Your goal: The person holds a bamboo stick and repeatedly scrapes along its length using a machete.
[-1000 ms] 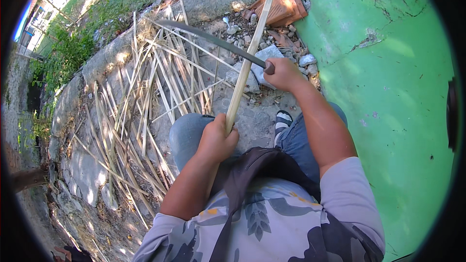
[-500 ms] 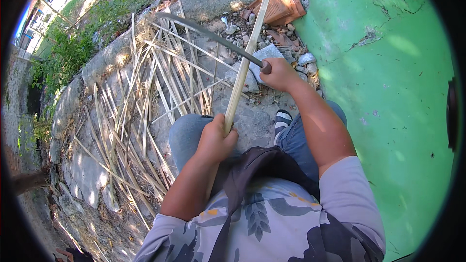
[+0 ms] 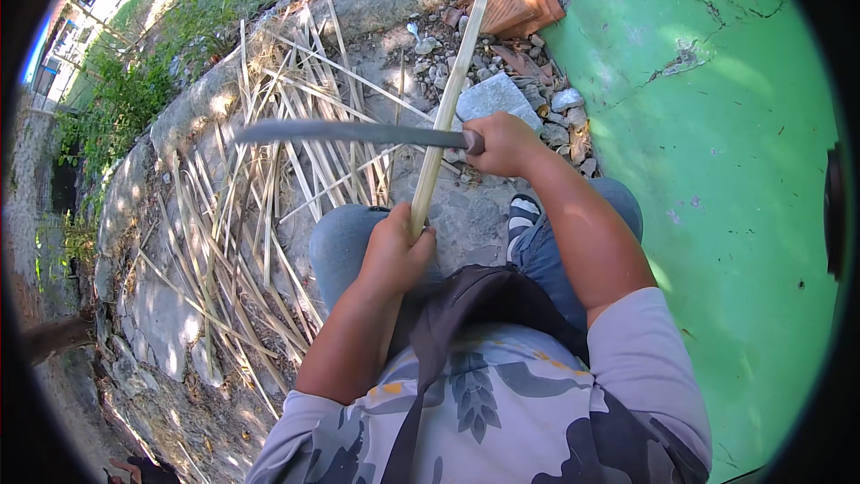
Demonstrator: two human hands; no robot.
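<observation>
My left hand [image 3: 394, 251] is closed round the lower end of a long pale bamboo strip [image 3: 463, 58], which slants up and away from me. In my right hand [image 3: 509, 145] is the handle of a machete [image 3: 345, 132]. Its long dark blade points left, almost level, and crosses the strip just above my left hand. Whether the edge touches the strip I cannot tell. Beyond my left knee, many split bamboo strips [image 3: 268, 246] lie in a loose, crisscrossed heap on the stone ground.
Past my feet are a pale stone block [image 3: 499, 100], rubble and reddish-orange tiles [image 3: 521, 5]. A cracked green floor [image 3: 735, 170] spreads along my right side. Plants [image 3: 125, 81] grow at the far left, and a sandalled foot [image 3: 523, 215] shows beside my right knee.
The machete has swung down toward me, from slanting up-left to nearly level, and my right hand has shifted slightly left and nearer. The bamboo strip has tilted a little.
</observation>
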